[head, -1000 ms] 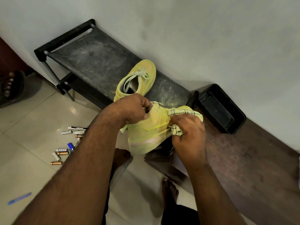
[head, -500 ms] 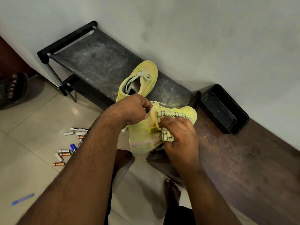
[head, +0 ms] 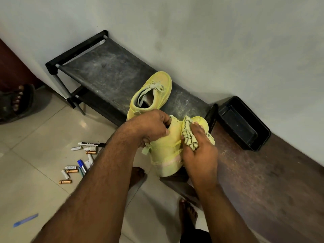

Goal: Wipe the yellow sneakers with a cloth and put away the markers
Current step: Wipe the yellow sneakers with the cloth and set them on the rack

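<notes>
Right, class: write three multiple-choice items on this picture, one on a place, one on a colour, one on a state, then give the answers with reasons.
1. Where is the second yellow sneaker?
A. on the dark bench
B. in the tray
C. on the floor

2. What colour is the rectangular plastic tray by the wall?
A. white
B. black
C. red

3. What is the right hand doing?
A. hanging idle
B. holding a marker
C. pressing the checked cloth on the held yellow sneaker

Answers: 1 A, it sits on the bench top. 2 B, all its walls are black. 3 C, cloth bunched under its fingers while the left hand grips the collar.
</notes>
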{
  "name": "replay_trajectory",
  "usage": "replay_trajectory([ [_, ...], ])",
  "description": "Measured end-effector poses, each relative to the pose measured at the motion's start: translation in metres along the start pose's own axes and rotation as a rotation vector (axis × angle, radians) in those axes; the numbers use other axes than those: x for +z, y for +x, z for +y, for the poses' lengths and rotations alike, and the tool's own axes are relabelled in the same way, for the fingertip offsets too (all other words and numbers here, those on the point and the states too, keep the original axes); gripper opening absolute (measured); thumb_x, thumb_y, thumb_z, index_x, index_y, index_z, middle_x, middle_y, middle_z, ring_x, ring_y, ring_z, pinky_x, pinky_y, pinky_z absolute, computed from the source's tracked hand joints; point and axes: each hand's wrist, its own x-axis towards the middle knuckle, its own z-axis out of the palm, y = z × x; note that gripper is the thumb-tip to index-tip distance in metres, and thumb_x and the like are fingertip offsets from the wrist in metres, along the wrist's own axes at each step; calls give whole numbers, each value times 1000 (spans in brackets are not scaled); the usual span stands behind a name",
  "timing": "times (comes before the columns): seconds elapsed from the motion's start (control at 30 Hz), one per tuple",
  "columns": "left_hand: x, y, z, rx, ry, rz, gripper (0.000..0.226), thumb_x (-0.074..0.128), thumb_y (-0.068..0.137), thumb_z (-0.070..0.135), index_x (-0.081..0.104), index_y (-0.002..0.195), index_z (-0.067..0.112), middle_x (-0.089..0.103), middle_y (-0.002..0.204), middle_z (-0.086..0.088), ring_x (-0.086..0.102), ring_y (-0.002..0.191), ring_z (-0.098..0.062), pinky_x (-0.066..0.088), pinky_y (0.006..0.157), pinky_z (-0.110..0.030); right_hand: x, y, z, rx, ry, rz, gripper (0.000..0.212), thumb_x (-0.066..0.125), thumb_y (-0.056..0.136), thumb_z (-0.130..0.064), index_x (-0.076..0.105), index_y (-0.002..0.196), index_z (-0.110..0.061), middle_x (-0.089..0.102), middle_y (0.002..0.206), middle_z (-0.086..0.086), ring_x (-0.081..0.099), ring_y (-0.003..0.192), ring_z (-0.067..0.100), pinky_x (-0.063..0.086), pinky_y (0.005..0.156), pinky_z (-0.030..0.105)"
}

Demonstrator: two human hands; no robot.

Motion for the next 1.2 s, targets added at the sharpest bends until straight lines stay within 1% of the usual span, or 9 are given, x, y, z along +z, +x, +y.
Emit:
replay_trajectory([
  [0.17,-3,1,-5,15,-10,-15,21,62,85,6,75,91,22,74,91,-4,69,93,-25,57,86,-47,5,-18,-4,-294,19,-111,57,50,80,-14,51,137,-12,47,143,1,33,140,13,24,116,26],
  [0.33,1,1,-1,3,-62,-47,21,62,88,5,75,96,19,74,96,0,67,99,-20,53,94,-43,-4,10,14,84,26,47,54,57,84,-16,51,137,-14,47,144,1,35,139,13,29,115,39],
  [0.53,0,2,-3,-55,-185,-110,21,60,81,0,76,88,11,73,100,-16,67,102,-38,53,90,-57,-12,-19,20,-375,15,-177,55,53,88,-22,43,141,-12,41,147,1,27,143,12,20,117,27],
  [0.63,3,0,4,-61,-207,-106,14,61,78,-3,72,86,0,72,95,-17,67,97,-33,55,91,-44,-19,1,37,-113,-7,-62,54,55,87,-24,46,140,-20,42,146,-5,29,141,12,24,117,39],
  [0.7,6,0,8,-75,-238,-58,15,57,79,-14,59,66,-6,64,68,-10,61,70,-16,50,68,-23,-22,9,39,30,-65,-11,56,61,86,-17,48,140,-19,44,146,-2,32,140,16,29,115,45],
  [0.87,7,3,7,-149,-345,79,16,65,71,13,64,55,15,60,72,-20,61,75,-37,46,71,-37,-22,-16,22,-395,-169,-209,66,46,74,-26,47,139,-16,41,146,-3,31,140,16,25,115,38],
  [1.0,10,0,9,-156,-346,112,25,63,61,15,42,49,19,36,58,-5,34,57,-21,29,57,-36,-29,2,28,-208,-458,-15,58,61,77,-22,53,134,-30,50,140,-12,45,112,18,26,85,34],
  [1.1,13,2,7,-133,-329,149,34,60,74,9,38,50,19,29,50,-2,26,46,-17,23,51,-29,-27,7,26,-54,-425,22,67,67,73,-5,53,134,-28,51,139,-12,43,102,14,30,83,34],
  [1.2,13,4,7,-152,-350,211,32,59,78,11,45,50,16,42,45,2,39,44,-17,34,50,-28,-13,-10,7,-267,-337,19,65,70,66,-5,59,128,-21,60,131,-5,42,91,10,43,74,37],
])
